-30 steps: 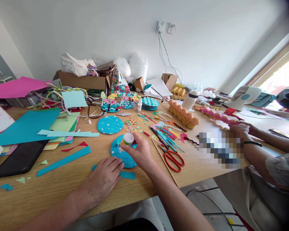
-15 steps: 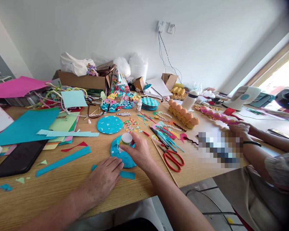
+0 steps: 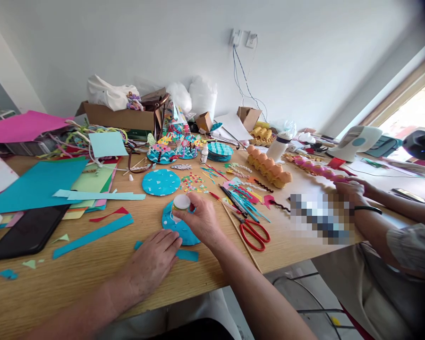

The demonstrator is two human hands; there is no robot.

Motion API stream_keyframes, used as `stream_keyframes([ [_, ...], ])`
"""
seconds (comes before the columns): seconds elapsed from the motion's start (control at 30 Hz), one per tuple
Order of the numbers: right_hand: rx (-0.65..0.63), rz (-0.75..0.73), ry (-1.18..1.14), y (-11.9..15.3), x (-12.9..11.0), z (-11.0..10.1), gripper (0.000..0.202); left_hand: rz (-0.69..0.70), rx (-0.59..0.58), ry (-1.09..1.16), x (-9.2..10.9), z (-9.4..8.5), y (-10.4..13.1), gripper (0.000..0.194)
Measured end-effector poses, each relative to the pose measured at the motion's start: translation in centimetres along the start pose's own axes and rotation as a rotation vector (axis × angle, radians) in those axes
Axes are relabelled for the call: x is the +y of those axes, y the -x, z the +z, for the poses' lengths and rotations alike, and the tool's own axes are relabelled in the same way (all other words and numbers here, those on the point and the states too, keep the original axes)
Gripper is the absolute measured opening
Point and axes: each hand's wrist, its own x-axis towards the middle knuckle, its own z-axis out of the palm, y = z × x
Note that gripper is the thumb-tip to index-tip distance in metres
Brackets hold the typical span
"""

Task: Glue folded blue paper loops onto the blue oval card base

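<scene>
My right hand (image 3: 203,218) grips a glue stick (image 3: 181,203) with a pale round end facing up and a yellow-green label. It holds the stick down over a round blue disc (image 3: 187,236) with small pale specks, near the disc's upper left part. My left hand (image 3: 157,255) lies flat, fingers together and stretched out, fingertips on the disc's lower left edge. Beneath that hand runs a blue paper strip (image 3: 187,256), showing on both sides. Just behind lies a second blue disc (image 3: 161,182) with pale scraps on it.
Red-handled scissors (image 3: 255,233), a wooden stick (image 3: 242,241) and several pens (image 3: 235,200) lie to the right. Paper confetti (image 3: 193,182) is scattered behind. A phone (image 3: 28,233) and coloured sheets (image 3: 38,184) are left. A co-worker's hands (image 3: 352,189) touch a pink egg-carton strip (image 3: 318,170).
My right hand has shifted slightly left and away from me, carrying the glue stick over the disc. My left hand stays in place.
</scene>
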Motion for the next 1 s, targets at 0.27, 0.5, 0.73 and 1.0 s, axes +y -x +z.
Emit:
stream_keyframes([
  [0.27,0.025,-0.028,-0.021,0.0,0.1,0.3,0.015,-0.012,0.039,0.035,0.0,0.3,0.1,0.028],
  [0.5,-0.005,-0.041,-0.005,0.2,-0.1,0.0,0.015,0.023,0.063,0.001,-0.2,0.5,0.0,0.029],
  [0.73,-0.029,0.011,0.025,0.7,-0.5,-0.6,0.019,0.020,0.026,0.001,-0.2,0.3,-0.2,0.026],
  [1.0,0.010,0.076,0.008,0.6,-0.5,-0.8,0.019,-0.009,-0.019,0.017,-0.1,0.4,-0.3,0.025],
])
